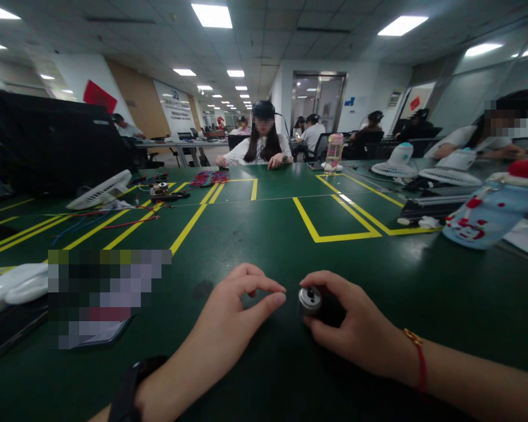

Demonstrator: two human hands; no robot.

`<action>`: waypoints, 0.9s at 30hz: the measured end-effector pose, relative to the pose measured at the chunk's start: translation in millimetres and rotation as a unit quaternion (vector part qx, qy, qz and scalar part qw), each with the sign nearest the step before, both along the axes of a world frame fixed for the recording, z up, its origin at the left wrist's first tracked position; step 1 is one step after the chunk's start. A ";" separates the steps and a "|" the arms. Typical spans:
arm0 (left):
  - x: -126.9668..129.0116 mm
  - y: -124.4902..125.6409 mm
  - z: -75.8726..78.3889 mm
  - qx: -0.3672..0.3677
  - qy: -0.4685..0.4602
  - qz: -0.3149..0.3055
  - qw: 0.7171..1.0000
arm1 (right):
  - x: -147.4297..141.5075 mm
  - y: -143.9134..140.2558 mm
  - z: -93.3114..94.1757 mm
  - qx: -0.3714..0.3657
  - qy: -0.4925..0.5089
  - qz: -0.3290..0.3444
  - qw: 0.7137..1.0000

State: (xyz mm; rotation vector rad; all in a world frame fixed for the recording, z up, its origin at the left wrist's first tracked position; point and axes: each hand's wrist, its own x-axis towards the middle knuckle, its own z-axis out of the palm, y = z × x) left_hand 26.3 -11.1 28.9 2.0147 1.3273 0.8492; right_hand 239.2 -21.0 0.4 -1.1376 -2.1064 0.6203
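On the green table (pixel 264 246), right hand (pixel 356 328) fingers grip a small motor (pixel 310 298); left hand (pixel 237 310) fingers pinch nearby.

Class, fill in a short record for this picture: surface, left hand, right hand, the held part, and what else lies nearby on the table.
surface: green table with yellow tape lines
left hand: left hand on the table, thumb and forefinger pinched, holding nothing that shows
right hand: right hand gripping a small motor
motor: black body mostly hidden in the hand, silver end facing the left hand
wrists: black watch on the left, red cord on the right
nearby: phone, white fan, bottle
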 end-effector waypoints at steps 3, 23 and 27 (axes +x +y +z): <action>0.5 1.8 -16.3 0.015 0.046 -0.042 0.998 | 4.0 -0.4 -2.0 0.018 -0.002 -0.029 0.999; -94.6 -1.1 -23.5 -0.103 0.020 0.125 0.987 | 194.4 8.9 -13.0 0.057 -0.215 -0.387 0.895; -90.0 -2.7 -26.8 -0.104 0.003 0.146 0.984 | 165.8 9.6 -8.0 0.222 -0.268 -0.371 0.861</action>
